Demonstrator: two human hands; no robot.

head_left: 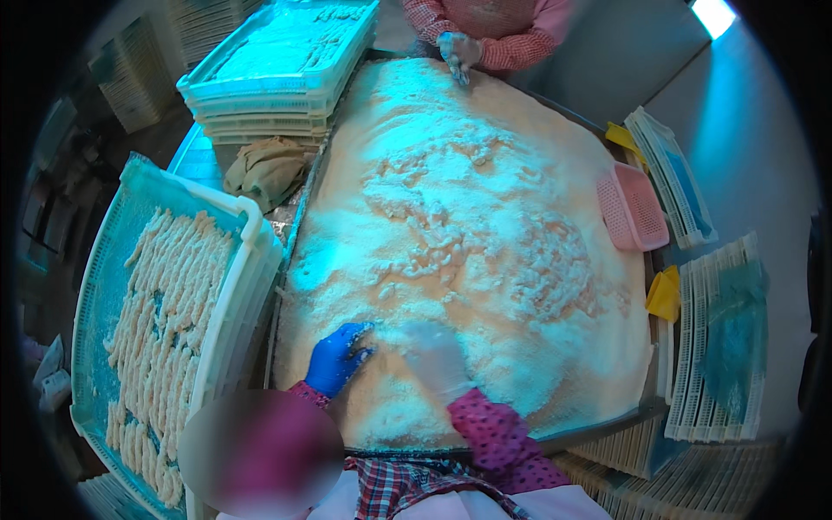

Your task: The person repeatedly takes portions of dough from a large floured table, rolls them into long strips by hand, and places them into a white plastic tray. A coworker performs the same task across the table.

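Observation:
A broad bed of pale, coarse crumbs fills a large table in front of me. Crumb-coated strips lie heaped and half buried in its middle. At the near left of the bed is my left hand in a blue glove, its thumb and fingers apart with crumbs clinging to the tips. I see nothing held in it. Just to its right, my right hand, in a whitish glove, is low over the crumbs. Motion smears its fingers, so anything in them cannot be made out.
At left, a tray holds rows of coated strips. Stacked trays and a brown cloth stand beyond it. Along the right edge are a pink basket, yellow scoops and upright trays. A co-worker's gloved hands are opposite.

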